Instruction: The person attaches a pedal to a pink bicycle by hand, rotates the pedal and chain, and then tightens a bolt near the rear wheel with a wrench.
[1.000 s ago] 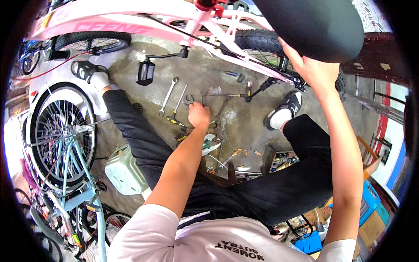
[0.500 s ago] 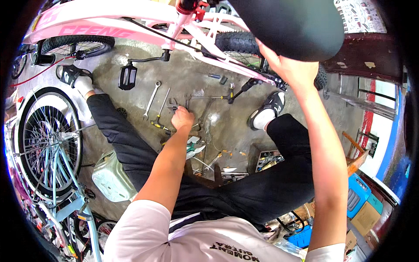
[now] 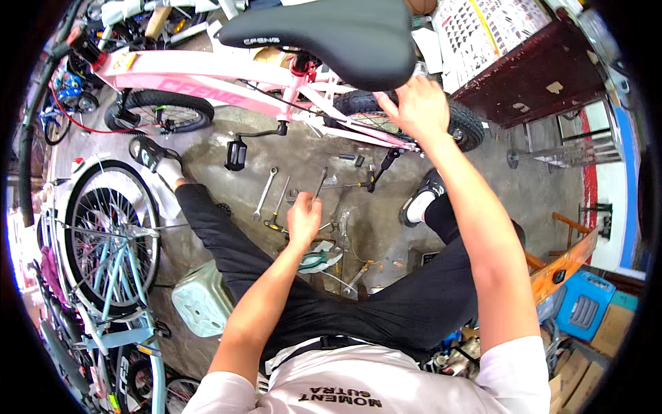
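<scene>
My left hand [image 3: 304,219] is closed round a grey metal wrench [image 3: 321,182], whose shaft stands up past the fingers. The end inside my fist is hidden. Close by on the floor lie a combination wrench [image 3: 265,193] and a yellow-and-black-handled tool [image 3: 276,224]. My right hand [image 3: 422,110] is open, its fingers spread beside the wide end of a black bicycle saddle [image 3: 338,41]. Whether it touches the saddle is unclear. The saddle sits on a pink bicycle [image 3: 200,84] with a black pedal [image 3: 236,155] and a knobby rear tyre [image 3: 465,127].
A light-blue bicycle [image 3: 117,338] and its wheel [image 3: 114,234] fill the left. A pale green stool [image 3: 200,300] stands beside my left leg. Green-handled pliers [image 3: 316,261] lie between my legs. At right are a dark red cabinet [image 3: 531,83] and a blue case [image 3: 583,303].
My right hand has come off the underside of the saddle and its fingers have spread. My left hand now has a wrench raised in it. The whole view has shifted.
</scene>
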`<state>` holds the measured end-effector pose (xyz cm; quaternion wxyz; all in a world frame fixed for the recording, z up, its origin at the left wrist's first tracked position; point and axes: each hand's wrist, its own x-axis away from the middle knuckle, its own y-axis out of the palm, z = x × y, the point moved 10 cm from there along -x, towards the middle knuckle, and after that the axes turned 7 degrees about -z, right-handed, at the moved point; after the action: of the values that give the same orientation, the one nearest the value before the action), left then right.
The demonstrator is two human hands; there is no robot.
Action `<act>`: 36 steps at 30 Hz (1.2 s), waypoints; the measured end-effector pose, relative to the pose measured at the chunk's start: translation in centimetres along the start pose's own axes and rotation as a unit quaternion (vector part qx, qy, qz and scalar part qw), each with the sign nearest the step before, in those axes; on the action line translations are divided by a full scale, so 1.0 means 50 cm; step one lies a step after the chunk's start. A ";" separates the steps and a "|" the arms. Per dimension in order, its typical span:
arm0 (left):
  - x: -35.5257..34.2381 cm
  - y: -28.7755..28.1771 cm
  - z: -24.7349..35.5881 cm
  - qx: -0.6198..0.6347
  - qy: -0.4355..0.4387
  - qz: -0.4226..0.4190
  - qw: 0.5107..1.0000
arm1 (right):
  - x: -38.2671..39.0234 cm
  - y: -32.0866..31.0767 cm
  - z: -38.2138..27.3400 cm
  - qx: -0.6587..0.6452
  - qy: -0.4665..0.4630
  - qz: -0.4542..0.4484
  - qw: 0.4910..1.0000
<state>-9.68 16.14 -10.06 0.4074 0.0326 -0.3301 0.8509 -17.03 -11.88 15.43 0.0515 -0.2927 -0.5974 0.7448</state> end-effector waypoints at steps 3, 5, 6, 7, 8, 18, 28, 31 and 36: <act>0.035 -0.062 0.193 0.118 0.049 -0.023 0.992 | 0.067 -0.030 -0.022 -0.055 0.064 0.083 0.993; 0.056 -0.101 0.297 0.149 0.099 -0.034 0.983 | 0.138 -0.070 -0.080 -0.141 0.064 0.112 0.981; 0.067 -0.116 0.343 0.154 0.138 -0.028 0.978 | 0.183 -0.073 -0.098 -0.235 0.091 0.123 0.960; 0.079 -0.119 0.380 0.137 0.162 -0.019 0.977 | 0.229 -0.044 -0.110 -0.353 0.144 0.092 0.920; 0.090 -0.094 0.420 0.105 0.203 -0.012 0.974 | 0.286 0.003 -0.104 -0.537 0.232 0.033 0.810; 0.202 -0.074 0.707 -0.285 0.536 -0.027 0.794 | 0.505 0.207 -0.075 -0.782 0.498 0.050 0.372; -0.127 -0.202 0.984 -0.386 0.499 0.064 0.773 | 0.630 0.397 -0.009 -0.455 0.574 -0.197 0.651; -0.199 -0.203 0.936 -0.369 0.402 -0.034 0.837 | 0.594 0.396 0.003 -0.430 0.587 -0.200 0.657; -0.202 -0.194 0.935 -0.363 0.369 -0.024 0.855 | 0.593 0.418 -0.003 -0.445 0.613 -0.134 0.638</act>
<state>-5.99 -13.80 28.31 0.5025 -0.4260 -0.4403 0.6101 -35.64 -4.96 -14.91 0.3690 -0.5863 -0.7208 0.0228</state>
